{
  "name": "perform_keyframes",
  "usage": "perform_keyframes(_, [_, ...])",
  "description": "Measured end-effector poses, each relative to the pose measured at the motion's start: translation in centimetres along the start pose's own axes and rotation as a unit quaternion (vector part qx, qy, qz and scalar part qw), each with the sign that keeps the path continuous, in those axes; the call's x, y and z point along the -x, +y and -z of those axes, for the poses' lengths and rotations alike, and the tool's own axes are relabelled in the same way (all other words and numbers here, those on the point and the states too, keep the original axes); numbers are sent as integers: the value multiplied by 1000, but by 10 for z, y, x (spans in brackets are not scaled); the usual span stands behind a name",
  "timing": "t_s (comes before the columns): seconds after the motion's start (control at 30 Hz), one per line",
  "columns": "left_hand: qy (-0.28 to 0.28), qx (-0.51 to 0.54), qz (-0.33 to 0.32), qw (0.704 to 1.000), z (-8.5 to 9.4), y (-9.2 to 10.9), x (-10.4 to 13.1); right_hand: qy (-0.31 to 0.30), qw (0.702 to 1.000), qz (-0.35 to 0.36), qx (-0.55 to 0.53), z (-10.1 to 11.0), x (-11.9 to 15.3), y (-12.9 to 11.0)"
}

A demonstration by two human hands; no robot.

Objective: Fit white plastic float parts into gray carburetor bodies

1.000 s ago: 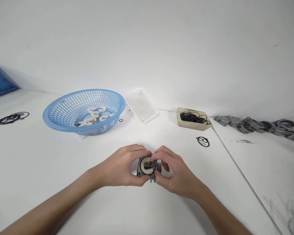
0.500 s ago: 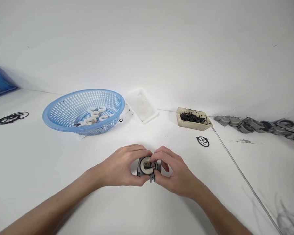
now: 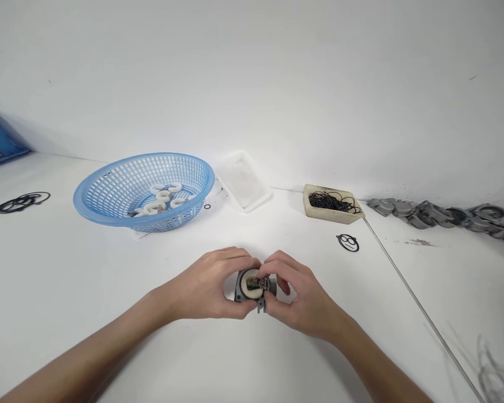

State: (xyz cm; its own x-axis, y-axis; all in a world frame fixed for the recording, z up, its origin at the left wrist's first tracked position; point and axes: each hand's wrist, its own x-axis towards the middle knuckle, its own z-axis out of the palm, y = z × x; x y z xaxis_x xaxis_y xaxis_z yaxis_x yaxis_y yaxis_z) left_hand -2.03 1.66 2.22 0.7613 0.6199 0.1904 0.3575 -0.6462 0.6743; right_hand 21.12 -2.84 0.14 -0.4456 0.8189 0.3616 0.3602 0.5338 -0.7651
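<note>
Between both hands is a small grey metal housing (image 3: 238, 293), with a white ring-shaped float (image 3: 246, 285) and small brass parts in its round opening; it looks like a carburetor body. My left hand (image 3: 214, 284) grips its left side, thumb along the lower edge and fingers curled over the top. My right hand (image 3: 296, 291) is closed at the right side, thumb and index finger pinching near a small metal part at the edge of the float. The fingertips hide what exactly the right hand pinches.
Behind the hands stand a blue basket (image 3: 82, 200) holding white rings, a white tray (image 3: 260, 197) and a cream tray (image 3: 319, 214) of black O-rings. A black gasket (image 3: 348, 243), a thin rod (image 3: 415, 302) and grey metal housings (image 3: 432, 212) lie to the right; black rings (image 3: 23, 202) lie far left.
</note>
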Motion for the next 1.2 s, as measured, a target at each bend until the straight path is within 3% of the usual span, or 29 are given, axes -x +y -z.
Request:
perform_keyframes(0.57, [-5,-12,3,1000,0,0,1,0,1000,1,14,1,1,2])
perform_keyframes(0.83, [-2,-43,4,999,2,-3,2,-47,995,-71,45,1,4,-3])
perform_keyframes(1.2, [0,-51,-10,999,0,-10,2,-78,989,-99,73,3,0,-5])
